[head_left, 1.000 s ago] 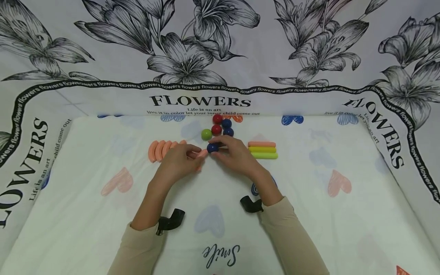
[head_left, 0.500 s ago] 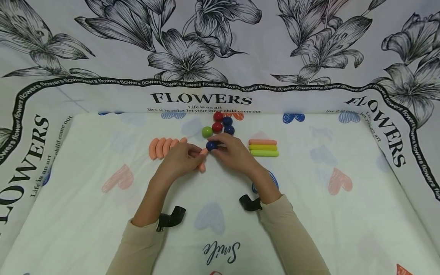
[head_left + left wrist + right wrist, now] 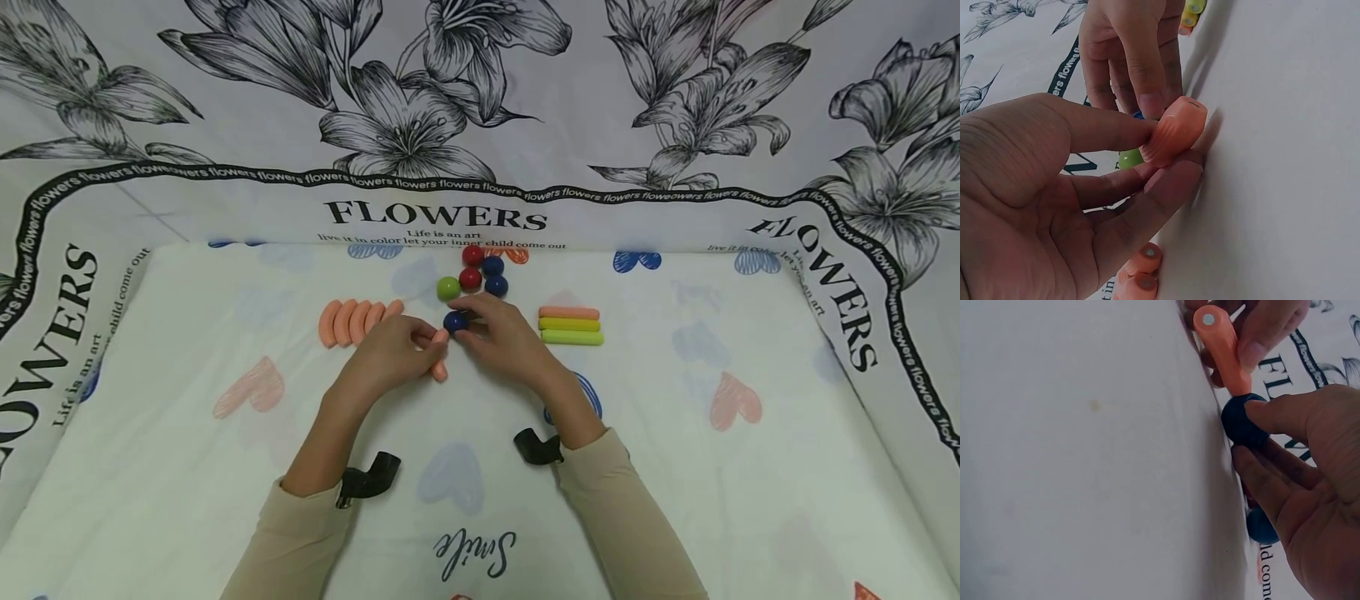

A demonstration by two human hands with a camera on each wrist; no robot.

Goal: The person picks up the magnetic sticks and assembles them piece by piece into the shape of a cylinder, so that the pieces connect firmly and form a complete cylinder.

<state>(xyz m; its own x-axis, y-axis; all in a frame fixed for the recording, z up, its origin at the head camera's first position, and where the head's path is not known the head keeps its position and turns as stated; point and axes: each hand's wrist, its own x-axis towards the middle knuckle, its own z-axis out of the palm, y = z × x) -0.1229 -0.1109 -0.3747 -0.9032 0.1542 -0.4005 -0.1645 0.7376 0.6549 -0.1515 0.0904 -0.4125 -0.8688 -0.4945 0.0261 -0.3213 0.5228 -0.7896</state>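
Left hand (image 3: 387, 354) pinches an orange stick (image 3: 439, 357) between thumb and fingers; head view shows only its two ends past the knuckles, the middle is covered. Left wrist view shows the stick end-on (image 3: 1175, 131), so its length can't be read there. Right hand (image 3: 504, 336) holds a dark blue ball (image 3: 454, 321) with thumb and fingertips curled on it, ball down on the sheet (image 3: 675, 467), mid-table, just in front of the ball cluster. Right wrist view: stick's far end touches the ball (image 3: 1244, 420); the joint itself is partly behind the thumb. A second blue ball (image 3: 1264, 526) sits behind the palm, mostly hidden. Cluster beyond: green ball (image 3: 448, 288), two red, two blue, touching or nearly, can't tell which. Row of orange sticks (image 3: 349, 321) left, its right end cut off by the left hand. Three stacked sticks (image 3: 570, 325) right, orange and two yellow-green.
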